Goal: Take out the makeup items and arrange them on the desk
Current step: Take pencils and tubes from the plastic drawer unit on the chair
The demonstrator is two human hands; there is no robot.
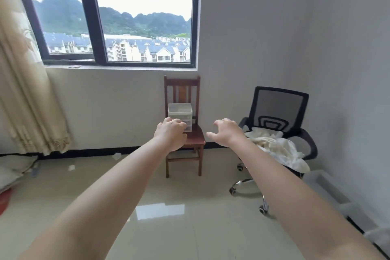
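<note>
Two bare arms reach forward from the bottom of the frame toward the middle. The left hand (pixel 170 135) is in the middle of the frame, with its fingers curled down loosely. It holds nothing. It sits in front of the lower part of a small clear plastic box (pixel 180 113), so the picture does not show if the fingers touch the box or are just close to it. The right hand (pixel 226 132) is a little to the right of the middle. Its fingers are spread wide and bent a bit, and it holds nothing too.

The clear plastic box stands on the seat of a brown wooden chair (pixel 195 139) in the middle of the frame. The box looks like it has little drawers, but what is inside is too small to tell. The chair stands against the white wall, under a big window (pixel 109 15) in the upper left of the frame.

To the right of the wooden chair is a black office chair (pixel 278 112) with wheels. A pale crumpled cloth (pixel 276 150) lies on its seat. A cream curtain (pixel 23 91) hangs down the left side of the frame. The floor is shiny pale tile (pixel 168 228), with a few small white scraps on it at the left.
</note>
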